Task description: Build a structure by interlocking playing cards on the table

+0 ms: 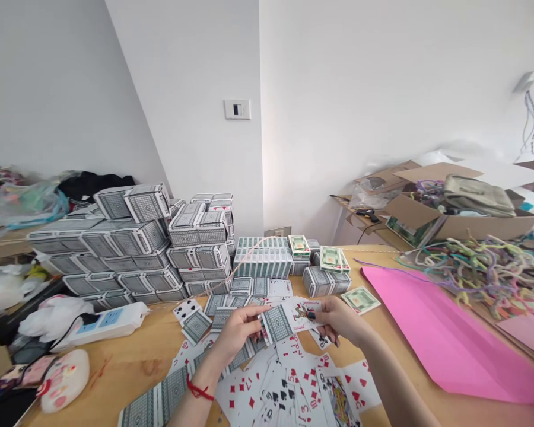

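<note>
Loose white playing cards [278, 388], face up and overlapping, spread across the bottom centre of the frame, with a row of grey-patterned card backs [164, 391] running along their left side. Just above them, near the centre, the left hand [238, 332], a red cord bracelet [199, 389] at its wrist, has its grip pinching a grey-backed playing card [276, 324]. The right hand [338, 320] pinches a white joker card [300, 314] between thumb and fingers, right beside it; whether the two cards touch is hard to tell.

Tall stacks of grey-patterned card decks [124, 237] crowd the worktop [136, 362] at left and centre, walling off the space beyond the left hand. Green-and-cream packs [333, 259] sit on grey decks beyond the right hand, and a flat green pack [360, 299] lies just beside it. A white power strip with blue sockets [104, 326] takes up the left side. At right, a large bright pink sheet [440, 332] covers the wood, bordered by tangled multicoloured cords [485, 273]; behind these stands an opened brown cardboard box [485, 228] with an olive cloth bag [476, 196] on top.
</note>
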{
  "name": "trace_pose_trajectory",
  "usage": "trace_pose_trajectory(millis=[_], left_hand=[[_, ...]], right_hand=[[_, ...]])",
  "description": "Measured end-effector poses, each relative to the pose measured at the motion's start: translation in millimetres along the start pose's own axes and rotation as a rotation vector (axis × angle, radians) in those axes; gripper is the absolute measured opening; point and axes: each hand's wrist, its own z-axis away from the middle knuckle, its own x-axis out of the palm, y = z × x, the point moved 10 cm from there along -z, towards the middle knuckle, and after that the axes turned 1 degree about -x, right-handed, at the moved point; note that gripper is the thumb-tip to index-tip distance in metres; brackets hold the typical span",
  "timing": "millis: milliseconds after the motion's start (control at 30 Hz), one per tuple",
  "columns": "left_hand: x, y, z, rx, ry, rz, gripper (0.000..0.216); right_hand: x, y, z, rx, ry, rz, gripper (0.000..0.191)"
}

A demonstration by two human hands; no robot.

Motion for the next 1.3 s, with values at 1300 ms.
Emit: trace_pose_trajectory(millis=[1300], left_hand=[[9.4,3.8,2.4,0.047,-0.066,-0.052,0.036]], right_hand=[[33.6,-6.8,1.3,-0.002,-0.113,0.058,0.030]])
